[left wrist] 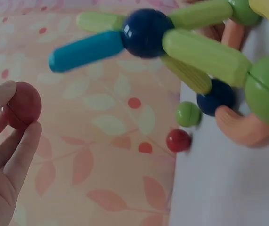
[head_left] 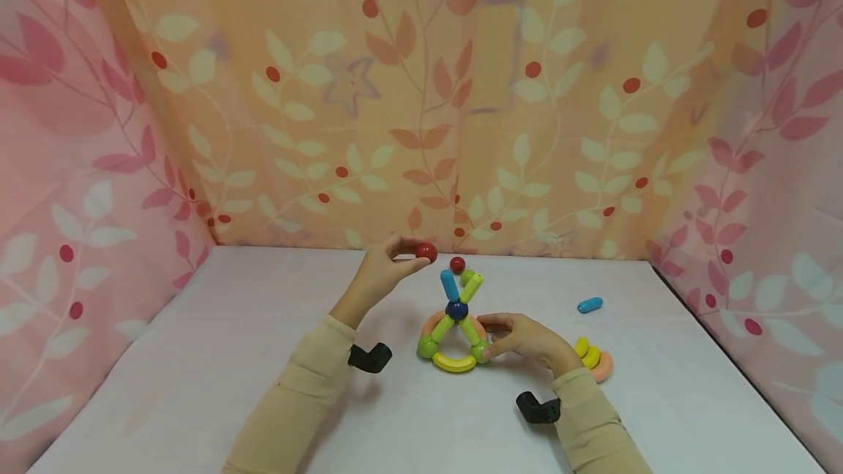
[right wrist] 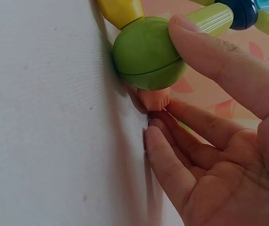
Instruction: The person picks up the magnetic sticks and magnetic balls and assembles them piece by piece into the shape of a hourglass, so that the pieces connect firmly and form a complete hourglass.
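Thumb and fingertips of my left hand [head_left: 383, 268] pinch a red ball [left wrist: 25, 106] in the air, up and left of a magnetic ball-and-stick structure. That structure stands on the table with green corner balls [right wrist: 148, 52], a yellow curved stick [head_left: 454, 363] in front and orange curved sticks [left wrist: 243, 128] behind. Light green sticks [head_left: 443, 329] rise from it to a dark blue ball [head_left: 457, 310]. Above that ball, a blue stick [head_left: 449, 285] and another light green stick [head_left: 472, 288] spread apart. My right hand [head_left: 527, 339] grips the structure's right corner, thumb on the green ball and fingers by the orange stick.
Behind the structure lie a loose red ball [head_left: 457, 265] and a green ball [left wrist: 188, 114]. Right of my right hand are a blue stick [head_left: 590, 305], yellow curved sticks [head_left: 591, 357] and an orange curved stick [head_left: 603, 368]. A patterned curtain [head_left: 408, 93] borders the white table [head_left: 197, 386].
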`<state>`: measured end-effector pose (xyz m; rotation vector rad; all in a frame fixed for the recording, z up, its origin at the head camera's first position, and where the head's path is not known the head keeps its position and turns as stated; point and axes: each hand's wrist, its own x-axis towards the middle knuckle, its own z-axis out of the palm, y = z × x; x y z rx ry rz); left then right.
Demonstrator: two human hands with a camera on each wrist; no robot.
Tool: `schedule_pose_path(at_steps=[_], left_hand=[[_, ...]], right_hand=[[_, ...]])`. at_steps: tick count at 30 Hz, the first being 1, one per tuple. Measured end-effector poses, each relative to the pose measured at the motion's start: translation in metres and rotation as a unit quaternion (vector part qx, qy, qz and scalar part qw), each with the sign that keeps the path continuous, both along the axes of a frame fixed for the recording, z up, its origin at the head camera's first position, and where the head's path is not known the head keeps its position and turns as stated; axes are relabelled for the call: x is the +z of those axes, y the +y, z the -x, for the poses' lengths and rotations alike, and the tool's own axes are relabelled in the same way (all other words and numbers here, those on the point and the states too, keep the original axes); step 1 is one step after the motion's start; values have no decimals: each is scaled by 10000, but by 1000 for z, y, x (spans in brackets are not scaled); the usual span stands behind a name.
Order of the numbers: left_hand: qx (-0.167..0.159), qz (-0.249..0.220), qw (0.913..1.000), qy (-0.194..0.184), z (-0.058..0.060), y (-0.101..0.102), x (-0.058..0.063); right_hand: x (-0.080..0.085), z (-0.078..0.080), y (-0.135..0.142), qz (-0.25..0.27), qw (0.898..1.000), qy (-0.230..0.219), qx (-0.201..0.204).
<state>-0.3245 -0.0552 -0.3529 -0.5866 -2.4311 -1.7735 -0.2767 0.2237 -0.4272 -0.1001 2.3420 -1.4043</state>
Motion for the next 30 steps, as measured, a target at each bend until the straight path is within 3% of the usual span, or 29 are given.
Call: schedule_pose_path(at_steps=[7, 22, 30], left_hand=[[-442, -227, 9984, 259, -8, 8, 4], [-320, -221, 9992, -1, -14, 15, -2], [-184, -354, 9992, -93, -20, 23, -16]], right_hand=[[1, 0, -1, -14, 10000, 19, -2], [-2, 3, 0, 74, 10000, 29, 15], [0, 1, 2, 28, 10000, -31, 41]])
